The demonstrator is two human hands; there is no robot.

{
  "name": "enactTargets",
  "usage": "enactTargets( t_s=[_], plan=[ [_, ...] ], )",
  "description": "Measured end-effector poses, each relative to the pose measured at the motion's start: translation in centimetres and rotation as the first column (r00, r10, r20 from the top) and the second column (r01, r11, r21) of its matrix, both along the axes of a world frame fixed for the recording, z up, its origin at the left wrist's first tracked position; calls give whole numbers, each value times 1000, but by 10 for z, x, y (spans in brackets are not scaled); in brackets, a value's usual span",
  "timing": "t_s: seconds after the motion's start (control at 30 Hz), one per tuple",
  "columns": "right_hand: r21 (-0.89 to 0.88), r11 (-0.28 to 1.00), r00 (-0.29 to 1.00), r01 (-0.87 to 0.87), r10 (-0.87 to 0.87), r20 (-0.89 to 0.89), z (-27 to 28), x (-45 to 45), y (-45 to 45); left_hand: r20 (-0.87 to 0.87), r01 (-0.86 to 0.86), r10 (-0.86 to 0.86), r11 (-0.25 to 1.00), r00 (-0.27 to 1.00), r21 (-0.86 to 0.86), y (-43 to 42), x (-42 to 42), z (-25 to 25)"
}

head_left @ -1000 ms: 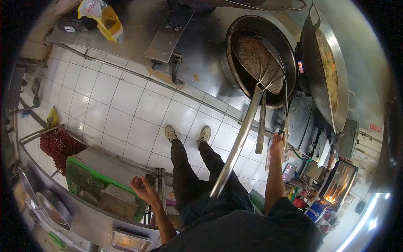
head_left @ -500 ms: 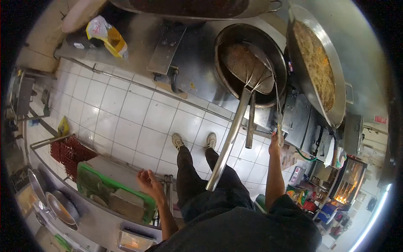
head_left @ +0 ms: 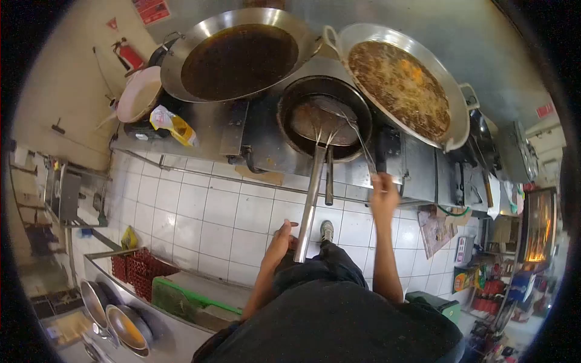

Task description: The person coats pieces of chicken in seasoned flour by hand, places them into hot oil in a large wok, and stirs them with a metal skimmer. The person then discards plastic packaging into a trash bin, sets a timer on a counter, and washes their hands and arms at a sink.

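My right hand point(head_left: 385, 195) is closed round the end of a thin-handled utensil point(head_left: 365, 147), whose other end rests in a dark round pot point(head_left: 284, 109). Inside that pot lie wire-mesh strainers point(head_left: 308, 121); a long metal handle point(head_left: 313, 196) and a shorter one stick out toward me. My left hand point(head_left: 281, 244) is just left of the long handle's end, fingers partly curled; whether it touches the handle is unclear. Behind the pot on the right, a large wok point(head_left: 452, 97) holds bubbling oil with orange pieces. Another wok point(head_left: 172, 75) at the back left holds dark liquid.
A yellow and white packet point(head_left: 175, 128) lies on the metal counter point(head_left: 206, 130) beside a pale bowl point(head_left: 138, 95). Red crates point(head_left: 140, 272), a green-rimmed tub point(head_left: 193, 299) and pans point(head_left: 128, 327) are at lower left. A lit glass cabinet point(head_left: 538, 227) stands at right.
The view has swung up toward the woks, bringing the left wok fully in. My right hand has moved up onto the thin handle; my left hand has come in beside the long handle.
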State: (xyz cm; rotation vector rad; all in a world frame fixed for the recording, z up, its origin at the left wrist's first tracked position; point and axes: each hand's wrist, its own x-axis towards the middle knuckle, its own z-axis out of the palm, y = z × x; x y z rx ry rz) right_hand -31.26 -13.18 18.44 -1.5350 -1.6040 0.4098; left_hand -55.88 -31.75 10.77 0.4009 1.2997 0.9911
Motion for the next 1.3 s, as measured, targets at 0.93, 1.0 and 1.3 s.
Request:
enactTargets(
  t_s=[0.93,1.0,1.3],
  plan=[
    [-288,508,-106,-812,-612,-783,21,-14,-73,-264,305,-266,945,927,118,111,-56,176],
    [-213,509,-188,-834,-625,-758,1,-22,-84,-256,319,-277,938,926,139,112,-58,170],
    [-480,557,282,-678,-407,-869,-11,-44,-95,-298,318,-273,942,915,112,108,-44,172]
  ],
)
